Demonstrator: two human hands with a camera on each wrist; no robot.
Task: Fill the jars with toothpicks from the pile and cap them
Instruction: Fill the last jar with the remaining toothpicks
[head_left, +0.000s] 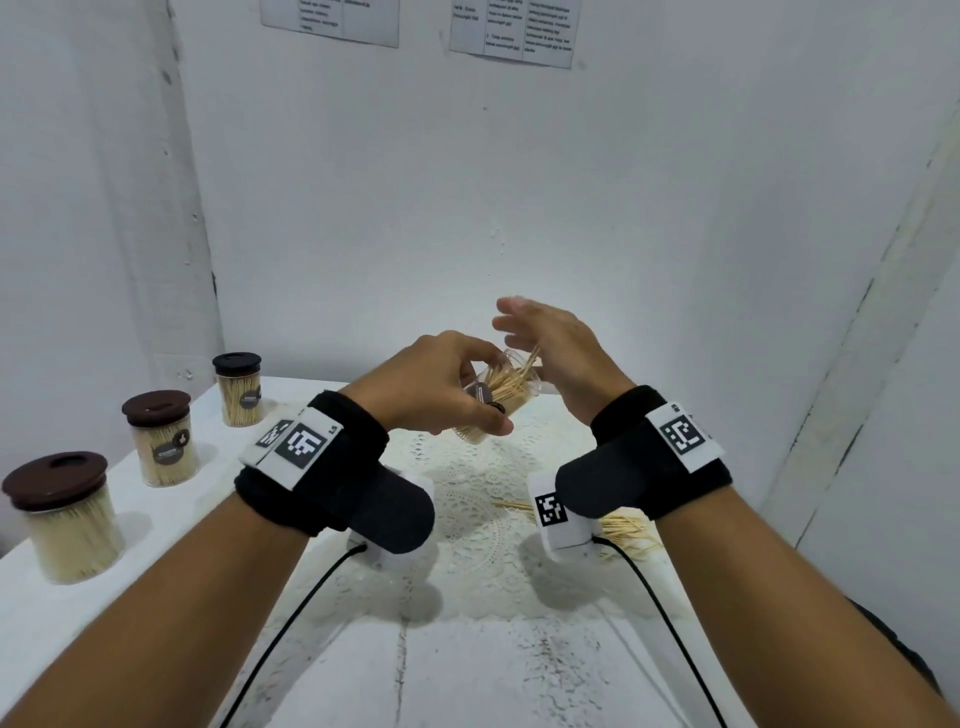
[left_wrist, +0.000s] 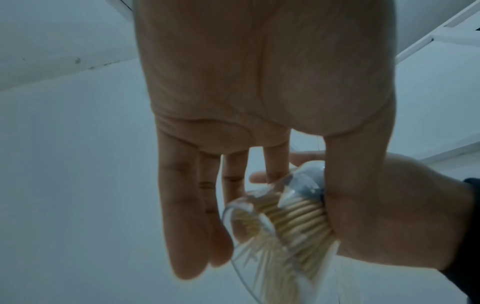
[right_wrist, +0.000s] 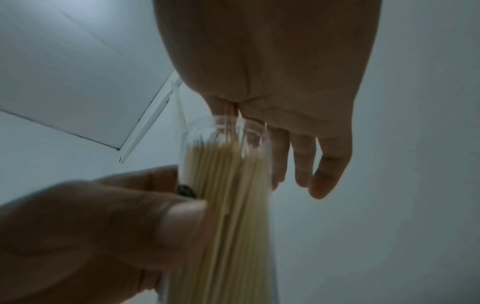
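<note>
1. Holding an uncapped clear jar (head_left: 496, 397) tilted above the table (head_left: 171, 561), the left hand (head_left: 436, 387) has its fingers and thumb curled round the jar's lower half in the head view. The right hand (head_left: 558, 348) is at the jar's mouth, fingers spread and straight, while a few toothpicks (head_left: 527, 366) stick out past the rim. I judge the step to be filling: a bunch is going in or being tapped level. Three capped jars, one black-lidded (head_left: 238, 389) and two brown-lidded (head_left: 162, 437) (head_left: 65, 514), stand in a row at the left, already full. The remaining pile (head_left: 621, 530) lies on the lace mat (head_left: 467, 499), partly hidden by the right wrist.

2. From the left wrist view, the left thumb presses the jar (left_wrist: 283, 222) against the fingers, and the sticks inside lie packed along the wall. The right hand (left_wrist: 389, 216) shows behind the jar.

3. From the right wrist view, the right hand (right_wrist: 285, 102) hangs open, fingers loose and holding nothing, just above the jar (right_wrist: 228, 164) rim; a few sticks seem to pass between palm and mouth, though blur prevents certainty.

4. Next, the protruding sticks need seating below the rim, then more from the pile or a cap; no loose cap is in view.

5. Dark round labels on the jars and the two printed sheets (head_left: 514, 31) on the wall are too small to read.
</note>
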